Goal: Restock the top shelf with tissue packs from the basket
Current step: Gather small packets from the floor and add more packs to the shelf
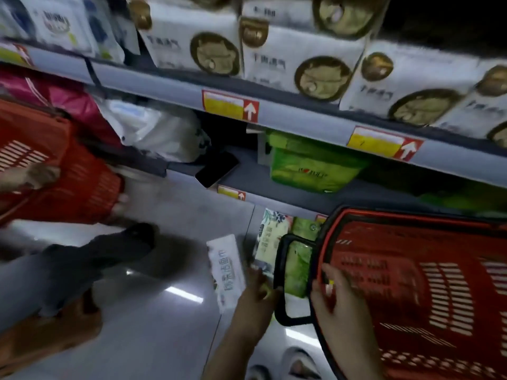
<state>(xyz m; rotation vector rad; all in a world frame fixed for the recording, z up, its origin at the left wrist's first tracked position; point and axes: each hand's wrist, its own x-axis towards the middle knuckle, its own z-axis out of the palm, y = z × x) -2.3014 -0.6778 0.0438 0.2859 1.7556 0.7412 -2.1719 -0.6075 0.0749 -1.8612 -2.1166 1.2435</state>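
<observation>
White printed plastic-wrapped tissue pack (226, 272) is pinched at its lower end by left hand (253, 294) fingers, just outside the red slotted plastic basket (411, 283) near rim, probably for lifting. Right hand (338, 300) fingers curl over that rim, steadying it. Grey metal top shelf (301, 116) front edge overhead, looks crowded.

White packs (299, 67) fill the upper shelf's (170, 86) front edge; below, a gap between plastic bag (164, 133) and green pack (310, 165) holds a phone (216, 170).

basket (439, 283) cropped right, tissue pack (226, 270) print blurred
</observation>
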